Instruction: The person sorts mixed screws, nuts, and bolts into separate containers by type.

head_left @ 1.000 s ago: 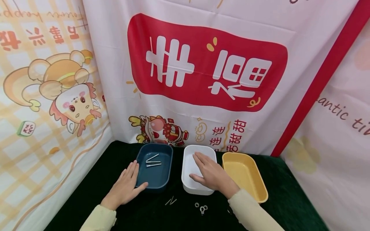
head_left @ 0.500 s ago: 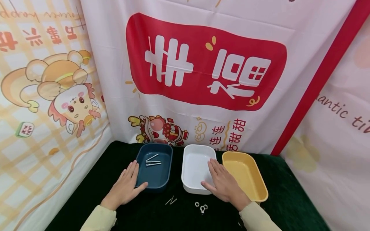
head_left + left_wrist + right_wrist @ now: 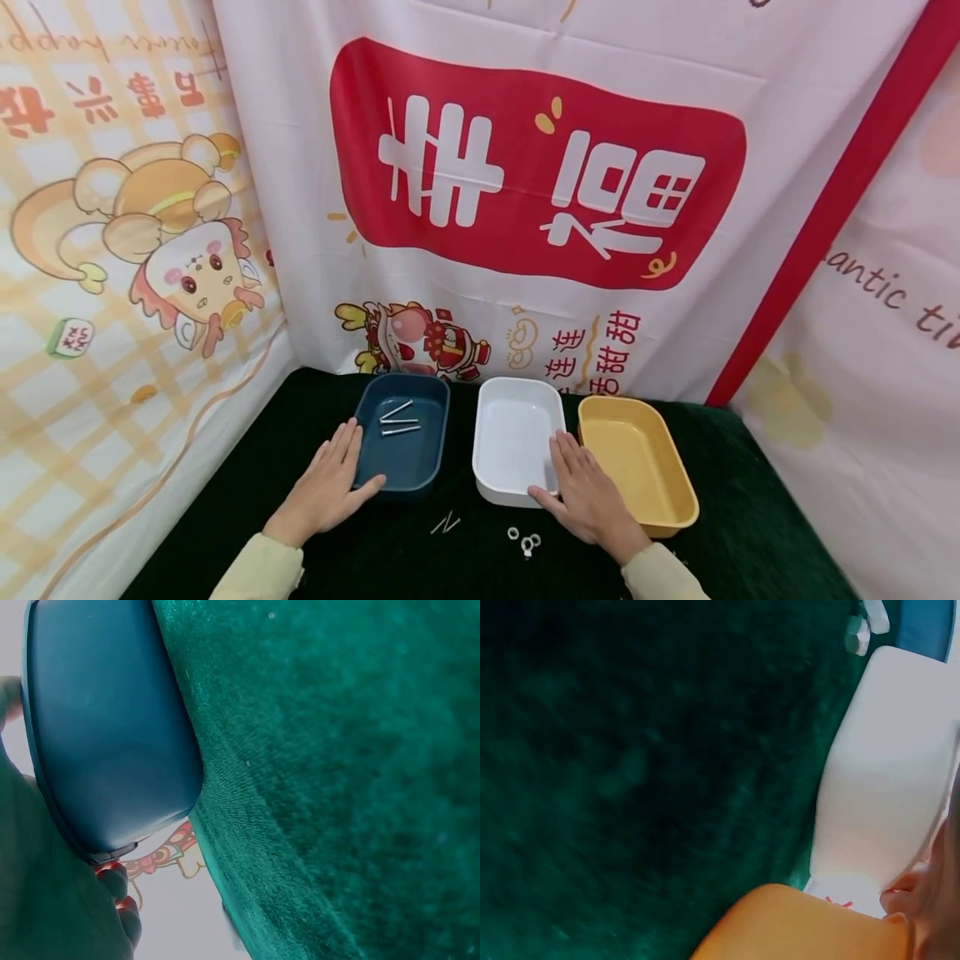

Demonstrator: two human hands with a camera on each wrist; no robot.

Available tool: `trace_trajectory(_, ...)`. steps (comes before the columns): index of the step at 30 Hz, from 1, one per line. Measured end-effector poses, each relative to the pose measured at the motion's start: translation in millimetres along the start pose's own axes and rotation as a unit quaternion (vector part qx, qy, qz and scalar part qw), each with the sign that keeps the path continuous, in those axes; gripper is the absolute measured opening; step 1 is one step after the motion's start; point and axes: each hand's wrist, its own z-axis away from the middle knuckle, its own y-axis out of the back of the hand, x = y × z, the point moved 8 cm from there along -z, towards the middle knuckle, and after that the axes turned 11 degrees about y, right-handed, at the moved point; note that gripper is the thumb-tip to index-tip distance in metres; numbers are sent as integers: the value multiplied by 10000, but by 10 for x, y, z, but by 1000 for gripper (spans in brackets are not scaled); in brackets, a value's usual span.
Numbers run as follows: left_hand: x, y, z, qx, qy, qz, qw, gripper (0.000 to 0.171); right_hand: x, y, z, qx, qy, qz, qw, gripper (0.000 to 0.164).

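My left hand (image 3: 324, 492) rests along the left rim of a dark blue tray (image 3: 408, 473), fingers straight and thumb at the front corner. Three silver screws (image 3: 400, 422) lie inside that tray. In the left wrist view, fingertips (image 3: 112, 881) show at the blue tray's rim. My right hand (image 3: 591, 500) lies with straight fingers on the right rim of a white tray (image 3: 516, 433), its thumb at the near corner. No objects show inside the white tray. The right wrist view shows the white tray's side wall (image 3: 885, 772) next to that hand.
A yellow tray (image 3: 637, 450) stands right of the white one, partly behind my right hand. On the dark green cloth (image 3: 405, 558) in front lie a few thin screws (image 3: 447, 523) and several small metal nuts (image 3: 527, 543). A printed curtain (image 3: 525, 208) hangs behind.
The right hand has moved from over the white tray rightward to its right rim, uncovering the inside. The left hand has stayed at the blue tray.
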Motion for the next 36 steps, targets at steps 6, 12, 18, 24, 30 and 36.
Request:
trace_trajectory(6,2,2,-1,29,-16,-25,10000,105,25,-68,28,66,54,309,9995,97)
trace_trajectory(12,3,41,-1,17,34,0,10000,108,39,-87,12,48,27,438,9990,99)
trace_trajectory(18,61,92,18,111,-100,-29,9999,104,32,-97,14,71,12,418,9991,100)
trace_trajectory(24,309,232,110,324,-469,-222,9981,93,43,-116,10,38,9,529,9986,100)
trace_trajectory(30,653,419,312,539,-805,-60,9953,82,43,-117,1,35,54,572,9983,99)
trace_trajectory(36,932,494,527,286,-796,183,9962,71,42,-111,3,34,62,537,9985,99)
